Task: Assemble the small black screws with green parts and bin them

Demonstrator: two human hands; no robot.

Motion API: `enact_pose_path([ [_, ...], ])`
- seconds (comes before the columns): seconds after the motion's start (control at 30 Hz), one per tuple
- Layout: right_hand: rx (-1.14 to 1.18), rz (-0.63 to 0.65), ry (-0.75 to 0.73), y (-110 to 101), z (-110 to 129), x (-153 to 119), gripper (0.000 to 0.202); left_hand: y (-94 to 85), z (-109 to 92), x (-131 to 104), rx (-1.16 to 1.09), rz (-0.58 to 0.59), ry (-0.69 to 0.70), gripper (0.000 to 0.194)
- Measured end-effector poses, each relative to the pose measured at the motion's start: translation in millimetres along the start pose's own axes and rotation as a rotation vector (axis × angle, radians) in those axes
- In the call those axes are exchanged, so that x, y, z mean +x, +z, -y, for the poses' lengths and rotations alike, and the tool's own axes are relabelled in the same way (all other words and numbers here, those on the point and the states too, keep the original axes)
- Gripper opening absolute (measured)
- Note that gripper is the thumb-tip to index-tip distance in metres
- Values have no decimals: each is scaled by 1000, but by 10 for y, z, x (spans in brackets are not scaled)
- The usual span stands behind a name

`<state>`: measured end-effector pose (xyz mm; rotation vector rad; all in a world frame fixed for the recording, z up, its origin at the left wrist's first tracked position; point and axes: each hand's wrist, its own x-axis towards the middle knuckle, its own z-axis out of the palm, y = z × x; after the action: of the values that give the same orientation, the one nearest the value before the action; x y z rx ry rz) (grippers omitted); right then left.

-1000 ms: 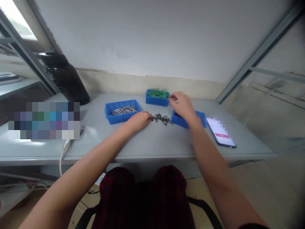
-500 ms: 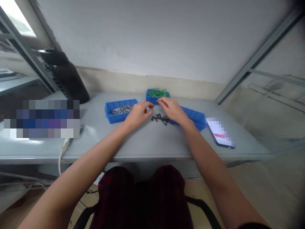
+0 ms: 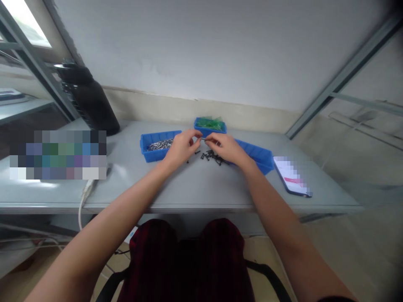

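Observation:
My left hand (image 3: 185, 147) and my right hand (image 3: 225, 147) meet fingertip to fingertip above the desk, both pinched on a small thin screw (image 3: 203, 139) between them. Dark screws (image 3: 212, 156) lie in a loose pile under my right hand, and a few sit apart near my left hand. Beside my left hand is a blue bin (image 3: 154, 156) with silvery screws (image 3: 160, 144). A long blue bin (image 3: 260, 157) stands partly behind my right hand. At the back, a small blue bin (image 3: 210, 130) holds green plastic pieces (image 3: 210, 123).
On the desk (image 3: 201, 188), a phone (image 3: 291, 176) lies at the right. A large black bottle (image 3: 92, 102) stands at the back left, near a pixelated object with a white cable (image 3: 83, 201). The wall rises behind the bins.
My right fingertips have moved slightly down and left. A dark screw now shows on the desk beside my left fingers, and another below them. The view has shifted slightly.

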<state>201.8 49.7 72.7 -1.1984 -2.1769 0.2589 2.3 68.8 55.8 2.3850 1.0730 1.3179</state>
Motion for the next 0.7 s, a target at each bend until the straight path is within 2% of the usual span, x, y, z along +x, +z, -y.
enact_pose_path([
  [0.43,-29,-66,-37,-12,29,4,28,-5,12,-9,40,51,12,20],
  [0.7,-4,-160,-39,7,66,1,26,25,47,-2,29,100,28,20],
])
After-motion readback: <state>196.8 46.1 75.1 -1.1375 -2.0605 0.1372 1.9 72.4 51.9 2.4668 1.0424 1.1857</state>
